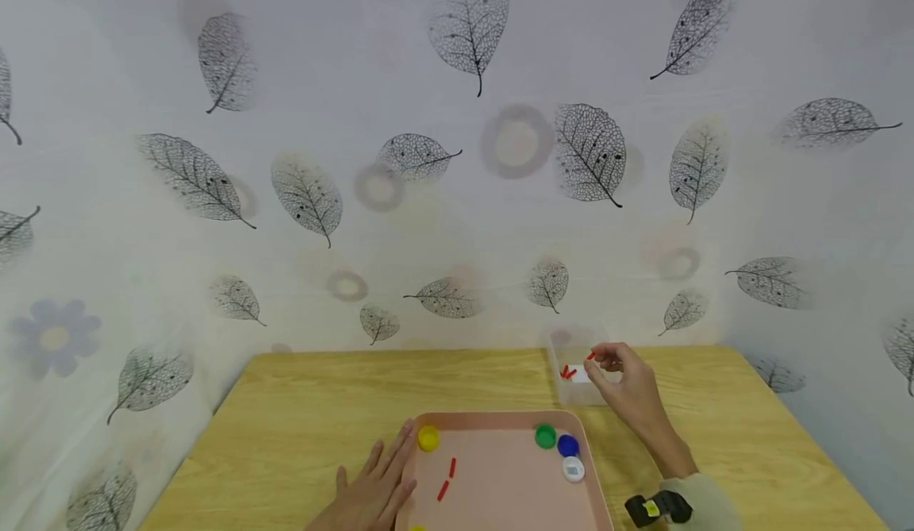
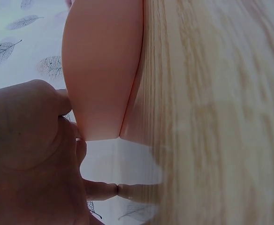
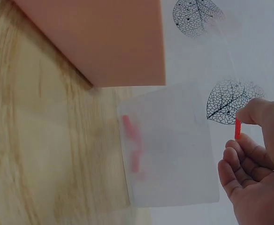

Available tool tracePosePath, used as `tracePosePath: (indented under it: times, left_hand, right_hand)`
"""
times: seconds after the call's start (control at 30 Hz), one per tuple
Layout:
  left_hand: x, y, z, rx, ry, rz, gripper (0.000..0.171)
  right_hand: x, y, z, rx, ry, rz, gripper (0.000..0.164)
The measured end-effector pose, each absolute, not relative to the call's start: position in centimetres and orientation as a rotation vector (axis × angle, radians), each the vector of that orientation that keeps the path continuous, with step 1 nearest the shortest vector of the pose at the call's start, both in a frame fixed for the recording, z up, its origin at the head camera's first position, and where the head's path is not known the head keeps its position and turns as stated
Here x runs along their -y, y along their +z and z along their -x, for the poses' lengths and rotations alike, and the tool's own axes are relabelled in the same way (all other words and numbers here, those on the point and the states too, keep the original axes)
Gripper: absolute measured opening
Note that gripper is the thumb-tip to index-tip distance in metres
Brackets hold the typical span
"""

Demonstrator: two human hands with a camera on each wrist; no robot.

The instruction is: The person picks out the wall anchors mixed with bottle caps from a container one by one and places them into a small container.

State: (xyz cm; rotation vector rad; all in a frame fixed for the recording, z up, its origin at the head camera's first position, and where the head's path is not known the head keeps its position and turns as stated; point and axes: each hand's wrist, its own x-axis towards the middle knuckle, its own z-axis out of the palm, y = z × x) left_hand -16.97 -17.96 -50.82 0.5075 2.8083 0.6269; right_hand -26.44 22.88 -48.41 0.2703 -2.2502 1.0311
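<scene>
Between thumb and index fingertip, my right hand [image 1: 628, 384] pinches a short red stick [image 3: 238, 128] above a translucent box [image 3: 174, 154]. Several more red sticks [image 1: 568, 373] lie inside that box, blurred through its wall in the right wrist view. My left hand [image 1: 378, 487] rests at the left rim of a pink tray [image 1: 500, 418], its fingers extended along the edge. Two red sticks, one upper [image 1: 453, 467] and one lower [image 1: 443, 490], lie on the tray's left part, apart from each other.
Inside the tray, a yellow cap [image 1: 428, 438] sits at the far left corner. Green [image 1: 546, 436], blue [image 1: 568, 445] and white [image 1: 573, 469] caps stand near the right corner. Another yellow piece shows at the bottom edge. A leaf-patterned sheet [image 1: 443, 237] hangs behind the wooden table [image 1: 286, 436].
</scene>
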Motion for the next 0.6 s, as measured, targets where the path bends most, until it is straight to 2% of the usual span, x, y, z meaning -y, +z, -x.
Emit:
tracePosePath:
  times: [0.6]
  left_hand:
    - [18.1,-51.1,17.0,-2.836,0.632,-0.590,0.060]
  right_hand:
    - [-22.6,-49.6,27.2,2.243,1.013,-0.217,0.023]
